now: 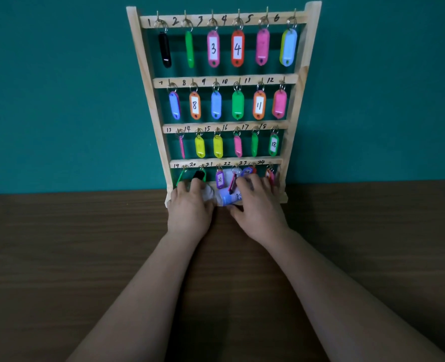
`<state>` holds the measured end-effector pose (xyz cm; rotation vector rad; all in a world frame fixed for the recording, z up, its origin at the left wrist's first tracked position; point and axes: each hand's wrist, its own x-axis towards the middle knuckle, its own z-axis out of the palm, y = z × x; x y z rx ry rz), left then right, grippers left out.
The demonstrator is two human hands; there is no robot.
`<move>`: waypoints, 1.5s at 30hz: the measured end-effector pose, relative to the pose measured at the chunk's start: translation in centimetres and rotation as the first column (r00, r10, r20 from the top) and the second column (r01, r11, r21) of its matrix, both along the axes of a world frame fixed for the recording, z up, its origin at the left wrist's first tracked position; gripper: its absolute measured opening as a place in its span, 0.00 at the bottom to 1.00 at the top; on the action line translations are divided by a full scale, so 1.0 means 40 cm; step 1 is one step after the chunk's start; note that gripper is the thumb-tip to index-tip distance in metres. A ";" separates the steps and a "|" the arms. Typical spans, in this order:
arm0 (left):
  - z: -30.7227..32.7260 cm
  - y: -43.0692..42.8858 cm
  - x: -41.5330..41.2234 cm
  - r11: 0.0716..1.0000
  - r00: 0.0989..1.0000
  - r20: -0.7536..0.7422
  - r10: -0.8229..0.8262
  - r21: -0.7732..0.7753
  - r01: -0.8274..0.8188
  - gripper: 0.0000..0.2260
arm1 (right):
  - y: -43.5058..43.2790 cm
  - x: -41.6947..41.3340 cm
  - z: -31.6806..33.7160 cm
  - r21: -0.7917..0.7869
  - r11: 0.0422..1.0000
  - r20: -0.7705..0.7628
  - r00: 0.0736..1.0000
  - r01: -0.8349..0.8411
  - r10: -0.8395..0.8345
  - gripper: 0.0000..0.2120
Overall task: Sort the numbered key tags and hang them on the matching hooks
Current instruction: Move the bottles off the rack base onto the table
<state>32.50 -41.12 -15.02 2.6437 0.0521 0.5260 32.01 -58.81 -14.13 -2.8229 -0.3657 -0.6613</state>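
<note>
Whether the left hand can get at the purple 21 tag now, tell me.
Probably yes: the purple 21 tag hangs uncovered between the left hand and the right hand, close by, with nothing across it.

A wooden rack (298,100) stands on the bench (85,257), coloured key tags (237,48) hanging from numbered hooks (238,13) in four rows. At its foot the left hand (190,209) and right hand (259,212) rest on a pale bag (225,198).

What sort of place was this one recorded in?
Most likely an indoor tabletop set up for a sorting exercise, not a working key office: a wooden rack with hand-numbered hooks stands on a dark wood-grain table against a plain teal wall, with coloured key tags hanging on it.
</note>
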 end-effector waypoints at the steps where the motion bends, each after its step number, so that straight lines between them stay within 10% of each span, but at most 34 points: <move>1: -0.001 0.001 0.002 1.000 1.000 -0.004 0.000 -0.002 0.000 0.20 | -0.004 -0.003 -0.001 -0.001 1.000 0.010 1.000 -0.008 0.008 0.22; 14: 0.027 0.059 -0.093 0.997 0.990 0.141 -0.024 -0.064 0.033 0.21 | -0.046 -0.053 0.014 0.058 0.985 0.052 0.986 -0.164 0.161 0.19; 34: 0.025 0.369 -0.151 0.979 0.972 -0.137 0.188 -0.051 -0.197 0.23 | 0.101 -0.113 0.030 0.211 0.918 -0.064 0.933 -0.335 0.355 0.18; 45: 0.051 0.225 -0.198 0.956 0.956 -0.009 -0.295 -0.003 0.295 0.30 | 0.124 -0.115 0.064 0.403 0.857 -0.037 0.931 -0.320 0.364 0.25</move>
